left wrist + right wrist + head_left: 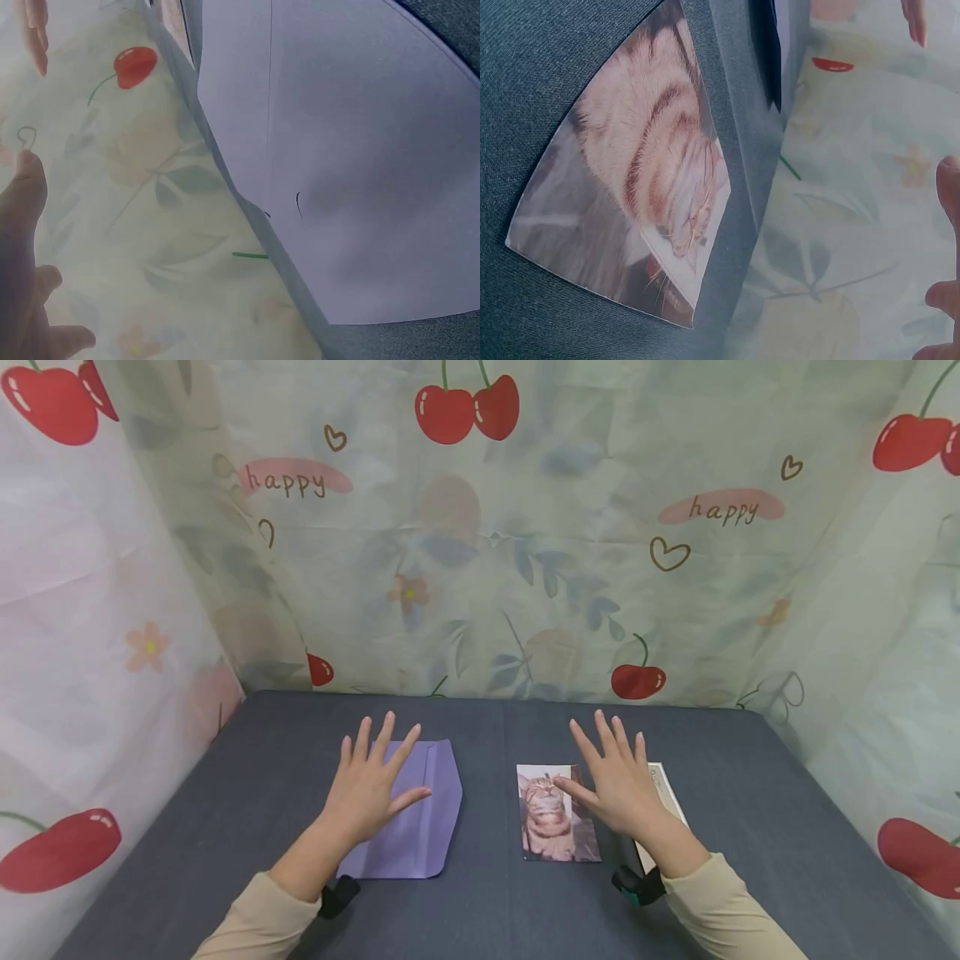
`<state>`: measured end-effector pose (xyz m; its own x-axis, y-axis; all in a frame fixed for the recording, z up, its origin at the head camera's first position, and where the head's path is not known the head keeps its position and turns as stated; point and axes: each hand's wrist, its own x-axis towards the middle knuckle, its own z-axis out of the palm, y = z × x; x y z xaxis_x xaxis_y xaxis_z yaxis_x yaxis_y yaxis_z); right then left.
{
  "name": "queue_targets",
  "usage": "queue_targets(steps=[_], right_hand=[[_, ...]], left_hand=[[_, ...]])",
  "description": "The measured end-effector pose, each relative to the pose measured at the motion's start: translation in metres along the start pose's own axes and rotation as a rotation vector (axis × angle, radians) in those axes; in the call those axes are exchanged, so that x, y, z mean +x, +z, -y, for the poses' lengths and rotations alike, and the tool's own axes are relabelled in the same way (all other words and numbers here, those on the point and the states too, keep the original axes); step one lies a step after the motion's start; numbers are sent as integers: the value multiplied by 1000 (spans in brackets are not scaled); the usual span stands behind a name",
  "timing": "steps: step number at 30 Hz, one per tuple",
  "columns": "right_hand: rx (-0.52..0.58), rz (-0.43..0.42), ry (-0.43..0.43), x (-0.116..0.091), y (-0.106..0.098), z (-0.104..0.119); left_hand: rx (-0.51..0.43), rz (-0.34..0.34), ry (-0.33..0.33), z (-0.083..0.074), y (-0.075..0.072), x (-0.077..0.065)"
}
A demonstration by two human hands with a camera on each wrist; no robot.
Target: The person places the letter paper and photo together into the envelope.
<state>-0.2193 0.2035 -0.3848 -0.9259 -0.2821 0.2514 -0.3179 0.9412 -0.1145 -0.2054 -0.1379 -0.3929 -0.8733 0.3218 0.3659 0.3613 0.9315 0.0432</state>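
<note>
The photo (550,837), long axis running front to back, has the empty, wide-spread right hand (624,787) nearer, above its right edge, while the equally spread, empty left hand (366,795) hangs farther off to its left, over the envelope (441,814).

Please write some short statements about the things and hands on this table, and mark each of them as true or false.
1. The purple envelope lies nearer to the left hand than to the right hand. True.
2. The cat photo lies on top of the purple envelope. False: it lies apart from it, on the dark table.
3. The left hand has its fingers spread. True.
4. The right hand grips the cat photo. False: its fingers are extended and hold nothing.
5. A flat white-edged item is partly hidden by the right arm and hand. True.
</note>
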Motion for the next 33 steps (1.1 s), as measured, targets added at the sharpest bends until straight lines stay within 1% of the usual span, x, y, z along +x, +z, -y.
queue_targets(steps=[5,10,14,17,21,26,30,33], right_hand=[[5,-16,-12,-1,-2,1],[60,-18,-40,-3,-5,7],[126,-43,-107,-3,-5,13],[192,-42,-158,-2,-3,19],[272,-5,-192,-3,3,28],[322,53,-238,-2,8,42],[357,90,-294,0,14,54],[362,107,-345,2,20,63]], left_hand=[[-17,29,-3,-1,-4,0],[-88,73,-16,-3,-13,-1],[-160,88,-6,-4,-20,-2],[-219,105,1,-5,-24,-3],[-273,126,10,-6,-27,-3],[-286,143,35,-5,-29,-5],[-296,212,56,-3,-26,-9],[-301,262,62,0,-22,-12]])
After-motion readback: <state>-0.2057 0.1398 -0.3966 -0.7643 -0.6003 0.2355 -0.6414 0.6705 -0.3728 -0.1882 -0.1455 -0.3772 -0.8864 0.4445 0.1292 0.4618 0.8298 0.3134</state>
